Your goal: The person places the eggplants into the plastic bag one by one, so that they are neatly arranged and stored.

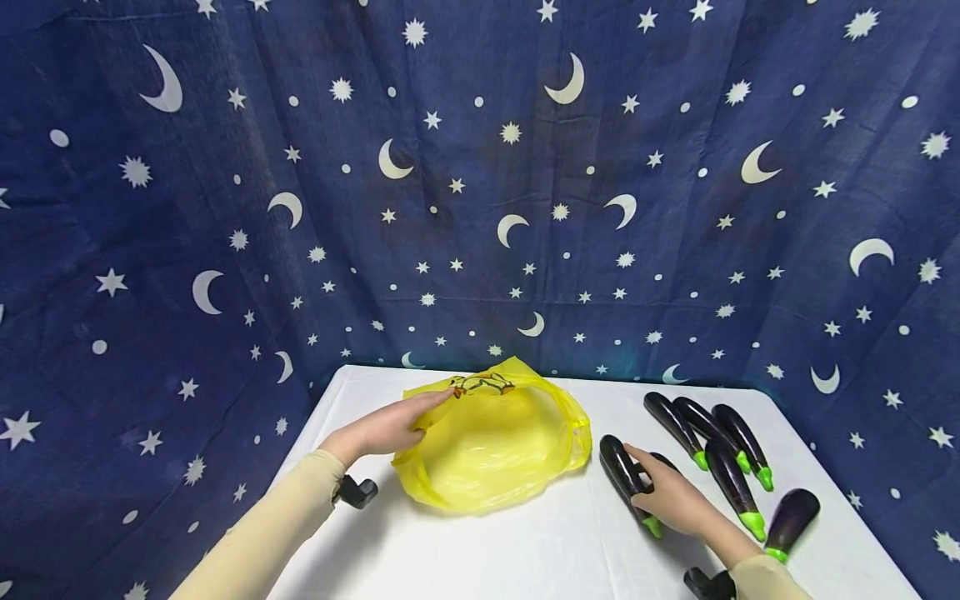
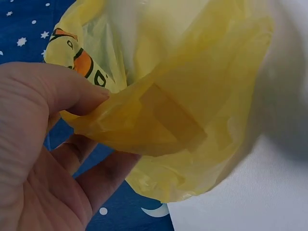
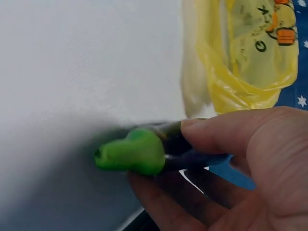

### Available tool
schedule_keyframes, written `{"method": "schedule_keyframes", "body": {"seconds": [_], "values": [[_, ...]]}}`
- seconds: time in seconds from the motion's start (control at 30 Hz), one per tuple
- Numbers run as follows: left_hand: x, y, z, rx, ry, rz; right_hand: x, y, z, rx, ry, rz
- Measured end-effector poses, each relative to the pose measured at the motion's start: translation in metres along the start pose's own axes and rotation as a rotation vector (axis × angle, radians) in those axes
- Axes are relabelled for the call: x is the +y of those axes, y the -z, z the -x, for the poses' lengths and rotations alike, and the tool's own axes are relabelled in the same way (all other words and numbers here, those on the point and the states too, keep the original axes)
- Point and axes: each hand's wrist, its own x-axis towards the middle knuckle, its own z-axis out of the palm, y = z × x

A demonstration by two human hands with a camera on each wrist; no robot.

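Observation:
A yellow plastic bag point(image 1: 487, 467) stands with its wide mouth facing up and toward me. My left hand point(image 1: 393, 425) pinches its rim on the left side, with the thumb on one face and the fingers point(image 2: 103, 175) behind the film. To the right of the bag, my right hand point(image 1: 675, 496) grips a glossy dark eggplant point(image 1: 619, 467) between thumb and fingers. Its green stem end point(image 3: 137, 154) points away from the bag. Another dark rounded end point(image 1: 664, 458) shows just past the right hand, mostly hidden by it.
Several more eggplants point(image 1: 738, 479) lie in a loose group at the right, their green ends mostly toward me. One eggplant point(image 1: 795, 517) lies apart, near the table's right edge. A white cloth covers the table point(image 1: 450, 558). A dark blue star-patterned curtain point(image 1: 480, 183) surrounds it.

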Motion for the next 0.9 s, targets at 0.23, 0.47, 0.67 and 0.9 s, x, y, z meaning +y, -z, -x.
{"method": "schedule_keyframes", "body": {"seconds": [0.23, 0.47, 0.67, 0.9], "values": [[0.000, 0.000, 0.001, -0.008, 0.021, 0.032, 0.001, 0.006, 0.003, -0.020, -0.041, -0.324], [-0.001, -0.001, 0.002, -0.014, 0.025, 0.055, -0.007, 0.014, 0.004, -0.083, -0.026, -0.605], [-0.002, 0.000, 0.003, -0.010, 0.018, 0.045, -0.015, 0.015, -0.003, -0.185, 0.067, -0.773], [-0.002, 0.000, 0.004, -0.006, 0.028, 0.037, -0.031, 0.005, -0.014, -0.275, 0.122, -0.837]]}}
